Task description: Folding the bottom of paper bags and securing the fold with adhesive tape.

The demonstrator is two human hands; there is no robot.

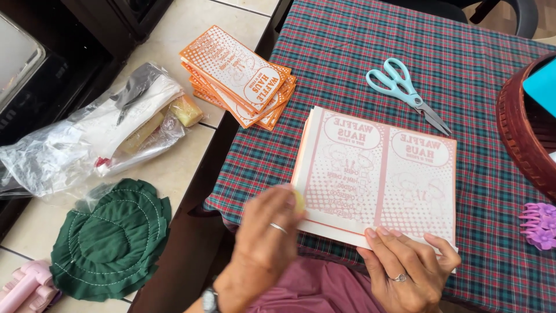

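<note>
Head view: a stack of printed sheets (376, 174) lies on a plaid tablecloth (475, 64), pale side up, its near edge at the table's edge closest to the person. The left hand (269, 232) is at the stack's near left corner, its fingers curled round a small yellowish object (299, 200) that they press against the top sheet; what that object is cannot be told. The right hand (408, 264) lies flat on the near right edge, fingers (382, 235) narrow and together, holding nothing, only pinning the paper down.

As a judgement, whatever is being rubbed along this margin goes best in short, even strokes along the printed border, with the right hand kept firm so the top sheet does not slide on those beneath.

The stack lies under both sets of fingertips and extends away from them toward the scissors (405, 93), which sit just beyond its far edge. A second pile of orange folded cards (240, 75) rests well apart at the far left. A green cloth (110, 237) and a plastic bag (87, 139) lie on the tiled counter beside the table.
</note>
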